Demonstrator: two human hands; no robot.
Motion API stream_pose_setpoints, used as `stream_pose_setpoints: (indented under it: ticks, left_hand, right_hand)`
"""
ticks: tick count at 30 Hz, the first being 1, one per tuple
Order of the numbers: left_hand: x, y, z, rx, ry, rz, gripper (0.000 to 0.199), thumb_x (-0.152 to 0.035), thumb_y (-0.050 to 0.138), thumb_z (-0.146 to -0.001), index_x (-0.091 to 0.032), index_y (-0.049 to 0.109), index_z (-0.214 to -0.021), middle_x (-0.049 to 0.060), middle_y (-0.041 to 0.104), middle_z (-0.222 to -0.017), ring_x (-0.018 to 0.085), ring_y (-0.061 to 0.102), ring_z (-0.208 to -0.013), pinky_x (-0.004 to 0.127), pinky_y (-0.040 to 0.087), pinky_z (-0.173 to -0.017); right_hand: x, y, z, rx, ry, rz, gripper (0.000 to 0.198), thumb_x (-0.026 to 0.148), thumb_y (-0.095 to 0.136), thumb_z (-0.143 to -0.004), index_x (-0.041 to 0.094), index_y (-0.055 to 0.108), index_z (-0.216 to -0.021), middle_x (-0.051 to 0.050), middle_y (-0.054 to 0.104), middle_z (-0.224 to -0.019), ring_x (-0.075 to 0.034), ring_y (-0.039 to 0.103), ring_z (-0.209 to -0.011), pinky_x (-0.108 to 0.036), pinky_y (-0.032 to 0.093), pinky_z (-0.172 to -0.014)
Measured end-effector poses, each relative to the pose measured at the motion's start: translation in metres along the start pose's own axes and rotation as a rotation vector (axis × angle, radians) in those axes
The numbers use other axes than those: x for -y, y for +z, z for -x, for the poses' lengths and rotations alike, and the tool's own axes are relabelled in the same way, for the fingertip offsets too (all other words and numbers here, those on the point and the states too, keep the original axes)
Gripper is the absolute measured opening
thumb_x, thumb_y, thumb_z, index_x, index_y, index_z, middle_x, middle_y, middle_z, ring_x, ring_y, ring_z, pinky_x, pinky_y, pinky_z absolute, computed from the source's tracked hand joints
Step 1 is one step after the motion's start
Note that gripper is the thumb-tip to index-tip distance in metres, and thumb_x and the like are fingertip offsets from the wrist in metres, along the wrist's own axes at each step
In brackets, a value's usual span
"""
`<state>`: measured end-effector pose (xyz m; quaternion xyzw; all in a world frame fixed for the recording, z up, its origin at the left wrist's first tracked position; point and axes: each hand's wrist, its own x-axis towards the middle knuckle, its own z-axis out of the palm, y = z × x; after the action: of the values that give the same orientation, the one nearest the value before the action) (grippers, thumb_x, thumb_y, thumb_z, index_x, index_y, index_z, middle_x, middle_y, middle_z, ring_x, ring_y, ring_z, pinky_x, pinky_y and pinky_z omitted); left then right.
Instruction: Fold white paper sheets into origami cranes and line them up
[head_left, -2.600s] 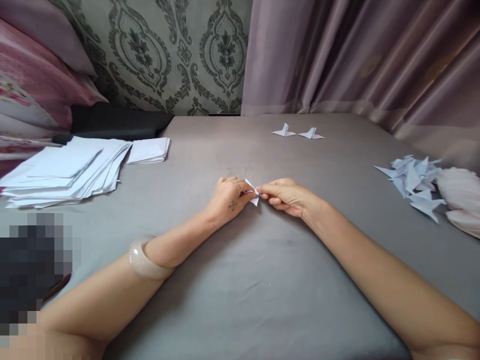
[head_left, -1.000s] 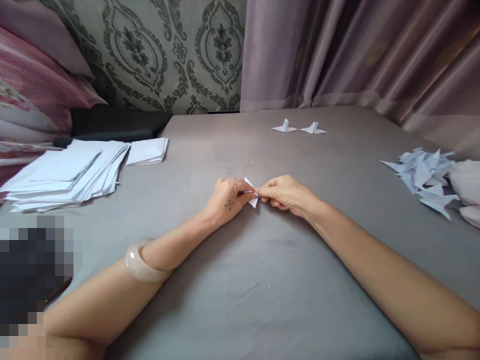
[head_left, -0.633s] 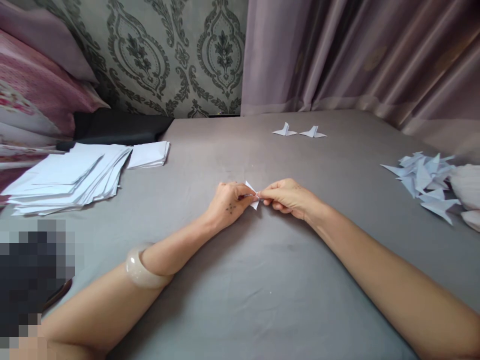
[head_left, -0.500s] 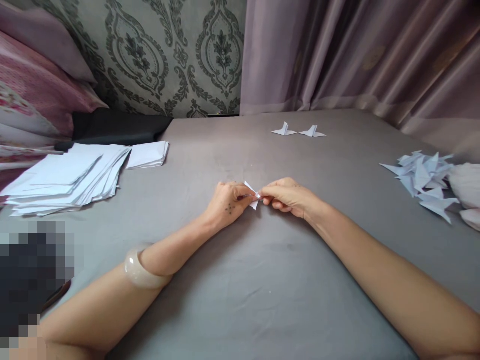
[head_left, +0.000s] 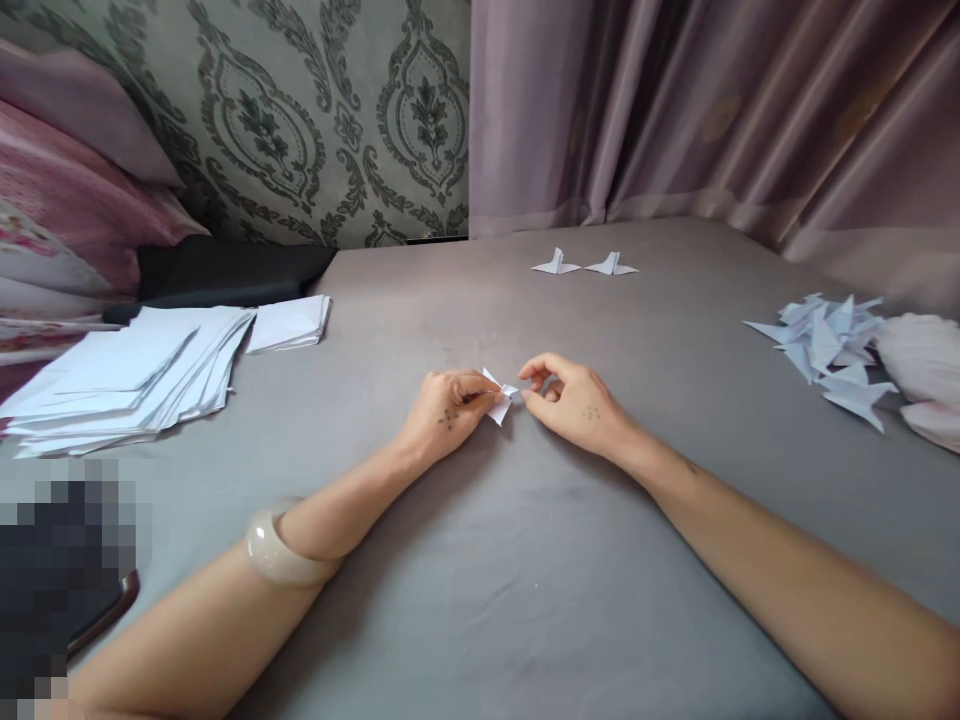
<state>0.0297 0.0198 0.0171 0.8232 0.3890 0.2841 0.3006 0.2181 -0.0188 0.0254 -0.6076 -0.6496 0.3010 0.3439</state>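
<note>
Between the thumb and fingers of my left hand (head_left: 452,408) is a small white origami crane (head_left: 501,410), pinched at the middle of the picture just above the grey cloth. Its pointed flaps stick out past the fingertips; the rest is hidden by them. My right hand (head_left: 574,400) is close by on the right, its thumb and index finger parted at the crane's right tip. Whether the thumb still brushes that tip I cannot tell. A pale bangle (head_left: 285,552) circles my left forearm.
Stacked white paper sheets (head_left: 161,350) lie at left, beside a smaller paper stack (head_left: 289,323) and a black cloth (head_left: 232,270). Two folded paper cranes (head_left: 556,264) stand at the back. A heap of paper cranes (head_left: 829,335) lies right, by a whitish bundle (head_left: 919,360). A person's blurred head shows lower left.
My right hand's fingers have opened and let go of the crane, and the hand has turned so its back shows. My left hand keeps its pinch. The whole view has shifted slightly.
</note>
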Motion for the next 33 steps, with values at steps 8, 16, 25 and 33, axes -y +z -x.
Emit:
stream_pose_setpoints:
  ticks: [8,16,25,33]
  left_hand:
    - [0.0026,0.0003,0.0008,0.012,0.024,0.004,0.020,-0.028,0.056,-0.088,-0.019,0.073,-0.082,0.004,0.072,-0.085,0.013,0.064,-0.075,0.023,0.046,-0.070]
    - [-0.0002,0.0006,0.0004,0.012,-0.011,-0.026,0.015,-0.027,0.059,-0.087,-0.020,0.073,-0.086,0.003,0.073,-0.088,0.015,0.064,-0.078,0.024,0.047,-0.072]
    - [-0.0006,0.0011,0.0001,-0.017,0.018,0.012,0.017,-0.029,0.061,-0.085,-0.021,0.075,-0.078,0.003,0.075,-0.086,0.015,0.066,-0.077,0.024,0.047,-0.070]
    - [0.0031,0.0043,0.0006,-0.040,-0.016,0.070,0.017,-0.029,0.062,-0.083,-0.019,0.074,-0.077,0.003,0.073,-0.079,0.013,0.063,-0.069,0.022,0.046,-0.062]
  right_hand:
    - [-0.0027,0.0092,0.0067,-0.030,-0.342,0.397,0.017,0.020,0.048,-0.090,0.024,0.064,-0.096,-0.003,0.059,-0.102,-0.012,0.054,-0.072,-0.025,0.039,-0.064]
    - [-0.0024,0.0086,0.0087,-0.037,-0.367,0.452,0.018,0.026,0.045,-0.094,0.023,0.063,-0.097,-0.003,0.060,-0.104,-0.012,0.054,-0.074,-0.025,0.037,-0.062]
    - [-0.0003,0.0098,0.0083,-0.042,-0.331,0.405,0.013,0.021,0.049,-0.090,0.023,0.062,-0.094,-0.003,0.059,-0.107,-0.012,0.055,-0.074,-0.026,0.039,-0.065]
    - [-0.0026,0.0101,0.0072,-0.027,-0.315,0.330,0.010,0.019,0.051,-0.089,0.022,0.060,-0.092,-0.003,0.059,-0.105,-0.011,0.055,-0.073,-0.026,0.042,-0.070]
